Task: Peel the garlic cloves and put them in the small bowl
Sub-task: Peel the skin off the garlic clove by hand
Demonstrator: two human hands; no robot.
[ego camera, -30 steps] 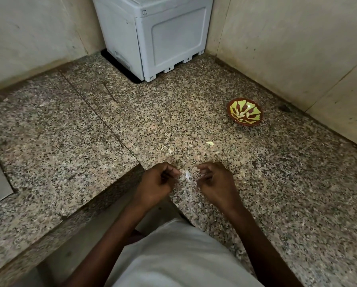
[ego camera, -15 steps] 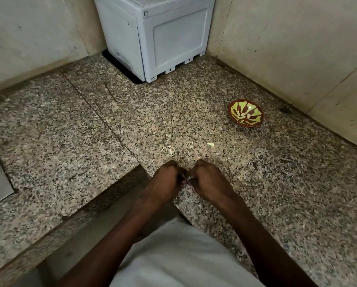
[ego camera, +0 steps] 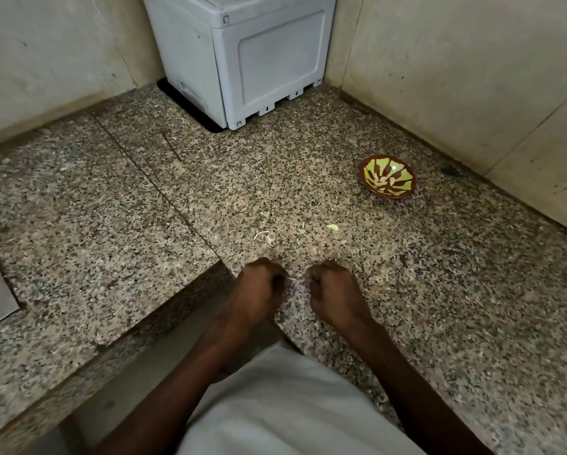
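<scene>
Both hands hover low over the front of the granite counter [ego camera: 439,290], a small gap between them. My left hand [ego camera: 259,287] has its fingers curled and pinches a garlic clove [ego camera: 288,278], of which only a thin pale sliver shows at the fingertips. My right hand [ego camera: 336,290] is curled the same way and seems to pinch a shred of garlic skin, almost all of it hidden. The small bowl [ego camera: 388,192], brown with a yellow-green pattern, stands far right near the wall with something pale inside.
Pale garlic scraps lie on the counter just beyond my hands: a peel curl [ego camera: 262,235] and a small bit [ego camera: 332,227]. A grey plastic box [ego camera: 242,60] fills the back corner. The counter has a notched front edge by my left hand [ego camera: 209,284].
A second ago a white piece showed between my fingertips. The hands then closed together and have now pulled slightly apart, knuckles up.
</scene>
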